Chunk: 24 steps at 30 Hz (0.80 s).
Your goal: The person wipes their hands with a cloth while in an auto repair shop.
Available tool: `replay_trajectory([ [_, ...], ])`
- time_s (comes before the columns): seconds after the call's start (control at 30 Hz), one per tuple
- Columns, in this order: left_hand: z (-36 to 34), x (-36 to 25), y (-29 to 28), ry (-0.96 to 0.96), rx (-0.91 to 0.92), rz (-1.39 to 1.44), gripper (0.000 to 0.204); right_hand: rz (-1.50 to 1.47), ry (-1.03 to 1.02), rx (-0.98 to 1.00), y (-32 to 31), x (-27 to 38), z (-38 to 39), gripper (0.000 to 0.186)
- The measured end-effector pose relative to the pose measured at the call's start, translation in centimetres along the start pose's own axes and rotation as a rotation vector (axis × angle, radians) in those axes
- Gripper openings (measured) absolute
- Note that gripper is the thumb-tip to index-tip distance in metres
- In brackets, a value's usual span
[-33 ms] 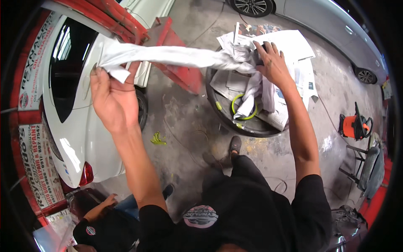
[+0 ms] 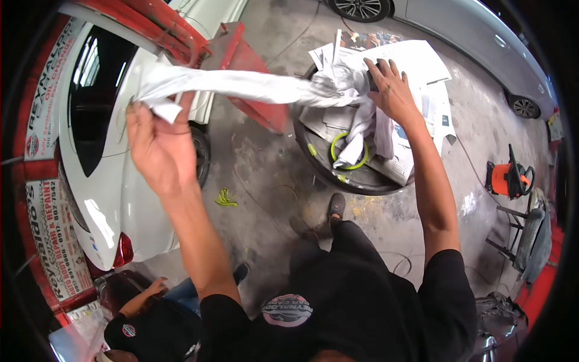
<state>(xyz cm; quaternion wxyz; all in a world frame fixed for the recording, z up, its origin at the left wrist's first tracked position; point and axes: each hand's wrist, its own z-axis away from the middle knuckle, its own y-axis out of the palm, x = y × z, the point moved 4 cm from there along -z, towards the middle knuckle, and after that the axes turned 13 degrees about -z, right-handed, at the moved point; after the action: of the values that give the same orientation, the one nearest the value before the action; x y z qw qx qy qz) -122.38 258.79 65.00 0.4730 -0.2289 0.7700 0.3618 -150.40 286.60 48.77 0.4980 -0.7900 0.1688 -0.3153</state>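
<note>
My left hand (image 2: 158,148) is raised beside the white car, its fingers closed on one end of a long white strip of cloth (image 2: 241,83). The strip, twisted and bunched, stretches across to a heap on a round black drum top (image 2: 307,158). Over that heap lies my right hand (image 2: 395,93), fingers spread, with something dark under them that I cannot make out. Newspaper sheets (image 2: 429,67) and crumpled cloth (image 2: 359,136) lie about it. A yellow-green ring (image 2: 332,151), perhaps a tape roll, sits on the drum top around the hanging end of the cloth.
A white car (image 2: 108,199) and a red metal post base (image 2: 256,84) stand at left. Yellow-green scraps (image 2: 225,198) lie on the floor. An orange vacuum (image 2: 506,179) and a grey seat (image 2: 534,238) are at right, a silver car (image 2: 464,36) beyond. Another person (image 2: 154,326) is at lower left.
My left hand has moved slightly left and down with the end of the cloth strip. My right hand stays in place on the heap.
</note>
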Motion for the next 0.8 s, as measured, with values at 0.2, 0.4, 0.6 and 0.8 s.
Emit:
replay_trajectory([
  [0.2,1.0,0.9,0.0,0.010,0.181,0.072,0.030,-0.201,-0.038,-0.094,0.6,-1.7,0.3,0.075],
  [0.4,1.3,5.4,6.0,-0.096,0.259,0.157,0.026,-0.149,0.088,0.046,-0.8,-0.2,4.2,0.048],
  [0.6,-0.2,10.2,16.2,-0.247,0.577,0.130,0.023,-0.802,0.386,0.011,-4.2,0.2,6.2,0.023],
  [0.8,7.5,12.5,7.3,-0.271,0.596,-0.087,0.057,-1.506,-0.137,-0.466,-15.4,11.6,10.4,0.033],
])
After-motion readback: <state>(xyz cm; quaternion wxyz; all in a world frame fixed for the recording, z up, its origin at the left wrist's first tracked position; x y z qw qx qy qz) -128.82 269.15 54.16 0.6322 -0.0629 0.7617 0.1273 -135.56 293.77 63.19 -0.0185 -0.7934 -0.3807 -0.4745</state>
